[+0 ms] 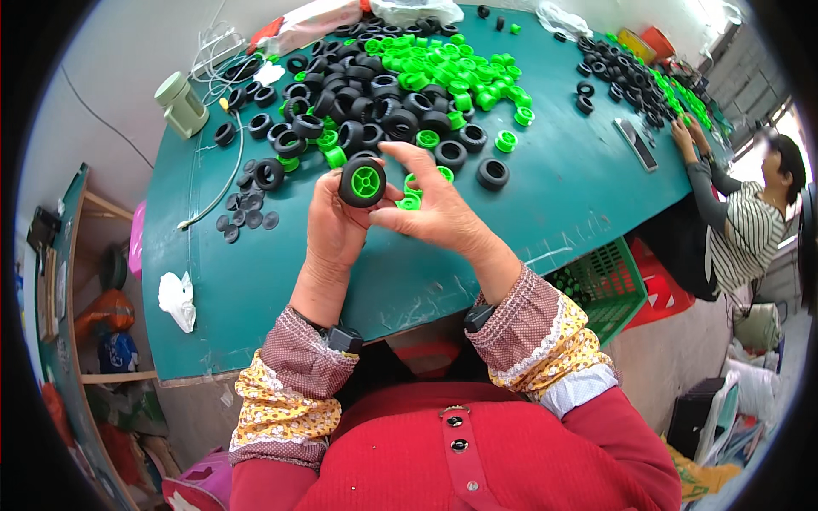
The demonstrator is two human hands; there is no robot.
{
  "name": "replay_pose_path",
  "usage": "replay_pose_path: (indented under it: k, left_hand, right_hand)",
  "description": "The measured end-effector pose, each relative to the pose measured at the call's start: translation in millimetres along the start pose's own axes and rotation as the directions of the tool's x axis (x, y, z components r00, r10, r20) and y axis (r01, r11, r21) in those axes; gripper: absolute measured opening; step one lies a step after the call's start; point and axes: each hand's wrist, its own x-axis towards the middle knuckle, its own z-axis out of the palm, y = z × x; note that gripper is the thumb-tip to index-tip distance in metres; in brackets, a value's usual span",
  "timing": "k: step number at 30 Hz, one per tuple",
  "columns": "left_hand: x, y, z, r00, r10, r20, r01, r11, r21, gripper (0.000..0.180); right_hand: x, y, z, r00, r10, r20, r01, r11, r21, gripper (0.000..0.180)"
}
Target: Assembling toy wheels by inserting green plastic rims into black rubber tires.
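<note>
My left hand (334,217) grips a small toy wheel (363,182), a black tyre around a bright green spoked rim, its face turned up toward me. Beside it, my right hand (439,204) has thumb and forefinger spread apart, the thumb near the wheel's lower right; whether it touches is hard to see. Just beyond the hands lies a heap of black tyres (341,89), and green rims (452,68) are piled behind it to the right. A few loose green rims (410,203) sit partly hidden behind my right hand. A single tyre (492,174) rests farther right.
Flat black discs (252,201) lie left of the heap, near a pale green mug (181,106) and a white cable (223,183). A phone (636,144) rests at right, where another person (750,213) works at a second pile. A green crate (607,289) stands below the table edge.
</note>
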Motion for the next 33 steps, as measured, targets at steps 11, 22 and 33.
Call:
replay_pose_path:
  k: [11, 22, 33]
  left_hand:
    - [21.3, 11.4, -42.5, 0.98, -0.064, -0.188, 0.013, 0.965, -0.262, 0.027]
    - [11.7, 10.1, -40.9, 0.929, -0.054, -0.367, -0.003, 0.988, -0.153, 0.023]
    - [14.2, 12.3, -35.0, 0.991, -0.006, -0.137, 0.022, 0.994, 0.112, 0.032]
  right_hand:
    - [50.5, 29.3, 46.7, 0.946, -0.25, 0.205, 0.269, 0.96, -0.074, 0.057]
    - [41.5, 21.7, 53.7, 0.971, -0.134, 0.196, 0.121, 0.99, 0.079, 0.053]
    - [45.0, 31.1, 43.3, 0.998, -0.063, -0.029, 0.056, 0.981, -0.186, 0.052]
